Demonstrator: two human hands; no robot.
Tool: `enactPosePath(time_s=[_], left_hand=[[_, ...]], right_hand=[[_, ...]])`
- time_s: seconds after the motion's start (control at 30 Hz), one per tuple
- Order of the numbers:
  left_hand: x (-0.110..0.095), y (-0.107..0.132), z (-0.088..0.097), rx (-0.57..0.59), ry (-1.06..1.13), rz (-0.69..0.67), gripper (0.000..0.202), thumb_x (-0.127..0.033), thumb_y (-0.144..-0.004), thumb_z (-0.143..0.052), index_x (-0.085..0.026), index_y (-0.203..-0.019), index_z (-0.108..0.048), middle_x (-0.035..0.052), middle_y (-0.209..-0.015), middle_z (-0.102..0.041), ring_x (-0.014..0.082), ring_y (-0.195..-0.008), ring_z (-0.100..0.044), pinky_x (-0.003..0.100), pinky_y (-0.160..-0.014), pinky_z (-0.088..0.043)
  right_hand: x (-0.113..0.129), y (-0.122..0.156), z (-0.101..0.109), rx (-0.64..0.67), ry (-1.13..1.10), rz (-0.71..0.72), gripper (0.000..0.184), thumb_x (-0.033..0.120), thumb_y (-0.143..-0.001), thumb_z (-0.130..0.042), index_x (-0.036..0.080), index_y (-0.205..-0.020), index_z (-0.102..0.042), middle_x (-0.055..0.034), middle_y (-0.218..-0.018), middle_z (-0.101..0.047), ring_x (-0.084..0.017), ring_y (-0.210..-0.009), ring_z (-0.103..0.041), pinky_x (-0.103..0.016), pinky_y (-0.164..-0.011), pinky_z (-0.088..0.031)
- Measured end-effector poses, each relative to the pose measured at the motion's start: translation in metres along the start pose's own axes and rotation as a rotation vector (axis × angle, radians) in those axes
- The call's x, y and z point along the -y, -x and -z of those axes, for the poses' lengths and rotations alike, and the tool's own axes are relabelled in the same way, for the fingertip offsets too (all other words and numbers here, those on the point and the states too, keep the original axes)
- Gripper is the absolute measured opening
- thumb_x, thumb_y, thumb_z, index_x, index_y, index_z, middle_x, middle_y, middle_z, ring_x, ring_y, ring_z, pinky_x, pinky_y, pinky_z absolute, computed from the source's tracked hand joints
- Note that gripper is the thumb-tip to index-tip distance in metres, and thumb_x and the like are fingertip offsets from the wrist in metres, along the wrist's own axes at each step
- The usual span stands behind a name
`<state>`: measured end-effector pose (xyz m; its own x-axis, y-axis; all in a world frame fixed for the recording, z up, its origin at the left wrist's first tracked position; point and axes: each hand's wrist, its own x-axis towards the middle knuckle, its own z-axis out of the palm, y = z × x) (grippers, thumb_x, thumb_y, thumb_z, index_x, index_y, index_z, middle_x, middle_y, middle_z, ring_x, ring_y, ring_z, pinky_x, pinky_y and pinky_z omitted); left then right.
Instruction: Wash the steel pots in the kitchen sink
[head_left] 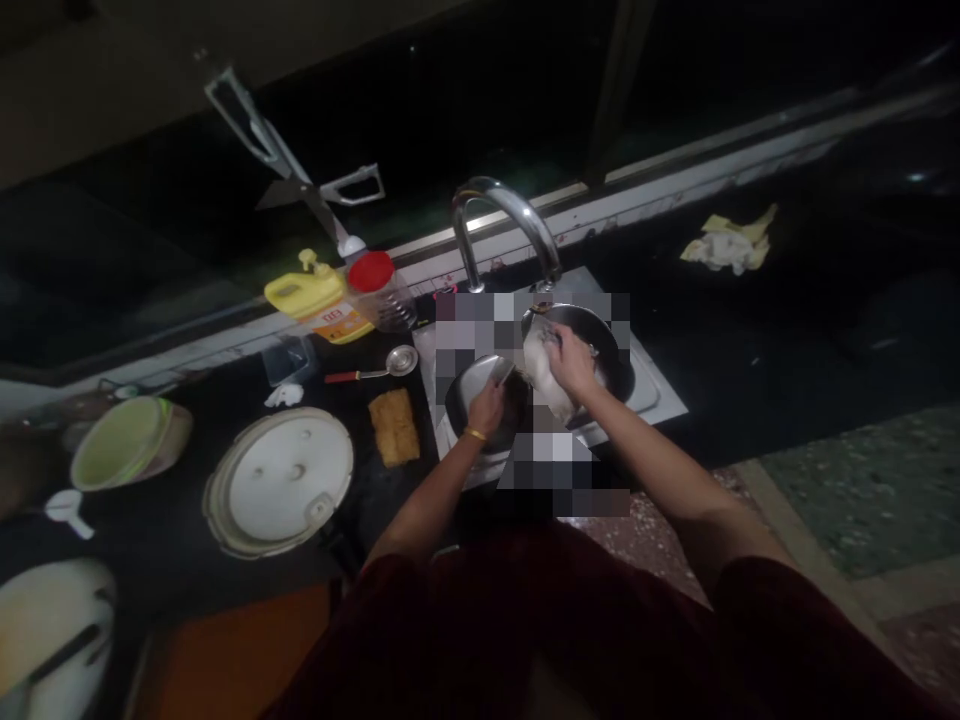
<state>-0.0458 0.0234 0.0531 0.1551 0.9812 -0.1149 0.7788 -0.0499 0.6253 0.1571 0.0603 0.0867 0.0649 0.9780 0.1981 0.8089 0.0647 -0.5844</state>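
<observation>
Fingers (564, 345) of our right hand (574, 366) bend over a pale object (540, 368), gripping it from above; how they meet beneath it we cannot tell. Our left hand (487, 406) is over the left part of the sink, its thumb near a grey edge; whether its fingers close on anything we cannot tell, for shadow and pixel blocks cover much of this area. Largest of the surroundings is the black counter (810, 340), running below a window. In it we see the metal sink (661, 396), where the pale object lies at the left side of a dark round form (613, 350). At lower left, cut by the border, we note a pot (71, 590); nearer the sink, a round lid (259, 490) lies with its inner face up. Beyond the pot is a tub (142, 450), green inside. Behind the sink the tap (517, 203) arches upward. Left of the tap, a yellow jug (307, 295) stands beside a red-capped jar (371, 270). To our right lies a crumpled cloth (724, 248). Smaller still are a brown block (394, 428), just beside the sink, a red-handled ladle (401, 361) near it, a white scoop (67, 508) by the tub, and, smallest, a band (475, 433) on our left wrist.
</observation>
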Motion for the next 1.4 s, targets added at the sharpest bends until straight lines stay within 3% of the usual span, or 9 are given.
enactPosePath(time_s=[0.2, 0.37, 0.5, 0.6, 0.73, 0.97, 1.2, 1.3, 1.4], left_hand=[[-0.008, -0.002, -0.003, -0.011, 0.004, -0.079, 0.032, -0.033, -0.098, -0.037, -0.019, -0.090, -0.064, 0.0032, -0.072, -0.062, 0.0156, -0.067, -0.058, 0.027, -0.069, -0.042], [-0.004, -0.031, 0.009, 0.048, -0.144, -0.247, 0.020, -0.024, -0.089, -0.049, -0.018, -0.090, -0.069, 0.0088, -0.083, -0.067, 0.0199, -0.077, -0.061, 0.027, -0.067, -0.040], [0.005, -0.044, 0.011, 0.017, -0.032, -0.258, 0.019, -0.028, -0.088, -0.052, -0.020, -0.080, -0.068, 0.0052, -0.074, -0.065, 0.0187, -0.075, -0.061, 0.025, -0.067, -0.038], [0.009, -0.047, 0.012, -0.020, 0.089, -0.226, 0.026, -0.033, -0.088, -0.052, -0.020, -0.070, -0.065, 0.0023, -0.062, -0.061, 0.0169, -0.070, -0.061, 0.024, -0.064, -0.036], [0.006, -0.047, 0.014, -0.023, 0.149, -0.232, 0.027, -0.037, -0.087, -0.051, -0.020, -0.072, -0.066, 0.0020, -0.062, -0.062, 0.0170, -0.069, -0.061, 0.024, -0.063, -0.035], [0.007, -0.043, 0.000, 0.044, -0.039, -0.175, 0.020, -0.032, -0.086, -0.053, -0.019, -0.085, -0.068, 0.0056, -0.071, -0.067, 0.0185, -0.070, -0.059, 0.025, -0.060, -0.032], [0.020, -0.040, -0.004, -0.017, 0.016, -0.220, 0.030, -0.036, -0.090, -0.046, -0.016, -0.080, -0.067, 0.0039, -0.063, -0.063, 0.0158, -0.061, -0.056, 0.024, -0.056, -0.029], [0.016, -0.045, -0.003, -0.043, 0.088, -0.186, 0.037, -0.040, -0.092, -0.042, -0.017, -0.078, -0.068, 0.0043, -0.063, -0.063, 0.0154, -0.061, -0.057, 0.024, -0.055, -0.029], [0.007, -0.050, -0.003, -0.048, 0.191, -0.110, 0.044, -0.042, -0.094, -0.038, -0.017, -0.076, -0.069, 0.0036, -0.061, -0.062, 0.0153, -0.062, -0.057, 0.024, -0.056, -0.031]], right_hand=[[0.004, 0.014, 0.004, 0.125, 0.085, 0.411, 0.036, 0.033, -0.096, -0.039, 0.022, -0.104, -0.072, -0.0105, -0.122, -0.060, -0.026, -0.114, -0.050, -0.043, -0.101, -0.037], [0.014, -0.006, 0.022, 0.260, 0.220, 0.621, 0.032, 0.032, -0.095, -0.043, 0.023, -0.104, -0.073, -0.0094, -0.107, -0.061, -0.024, -0.101, -0.050, -0.037, -0.091, -0.042], [0.032, -0.020, 0.030, 0.389, 0.392, 0.720, 0.030, 0.028, -0.094, -0.042, 0.019, -0.093, -0.070, -0.0099, -0.092, -0.061, -0.023, -0.089, -0.050, -0.034, -0.078, -0.042], [0.047, -0.023, 0.025, 0.409, 0.428, 0.715, 0.028, 0.028, -0.095, -0.040, 0.019, -0.090, -0.066, -0.0106, -0.093, -0.060, -0.024, -0.091, -0.050, -0.034, -0.079, -0.042], [0.051, -0.026, 0.015, 0.284, 0.367, 0.507, 0.019, 0.030, -0.088, -0.050, 0.017, -0.098, -0.061, -0.0119, -0.100, -0.058, -0.026, -0.095, -0.051, -0.036, -0.084, -0.044], [0.009, -0.044, 0.028, 0.142, 0.212, 0.259, 0.018, 0.028, -0.086, -0.046, 0.018, -0.083, -0.060, -0.0111, -0.089, -0.057, -0.025, -0.087, -0.052, -0.039, -0.080, -0.046], [0.034, -0.001, -0.007, 0.121, 0.103, 0.602, 0.024, 0.028, -0.094, -0.045, 0.020, -0.086, -0.066, -0.0096, -0.094, -0.060, -0.022, -0.089, -0.051, -0.037, -0.082, -0.044], [0.032, -0.007, -0.009, 0.076, 0.147, 0.627, 0.024, 0.029, -0.093, -0.047, 0.020, -0.084, -0.068, -0.0095, -0.093, -0.059, -0.022, -0.088, -0.050, -0.037, -0.081, -0.044], [0.019, -0.024, -0.005, -0.070, 0.127, 0.521, 0.023, 0.030, -0.092, -0.048, 0.020, -0.085, -0.068, -0.0095, -0.092, -0.059, -0.023, -0.089, -0.051, -0.038, -0.082, -0.044]])
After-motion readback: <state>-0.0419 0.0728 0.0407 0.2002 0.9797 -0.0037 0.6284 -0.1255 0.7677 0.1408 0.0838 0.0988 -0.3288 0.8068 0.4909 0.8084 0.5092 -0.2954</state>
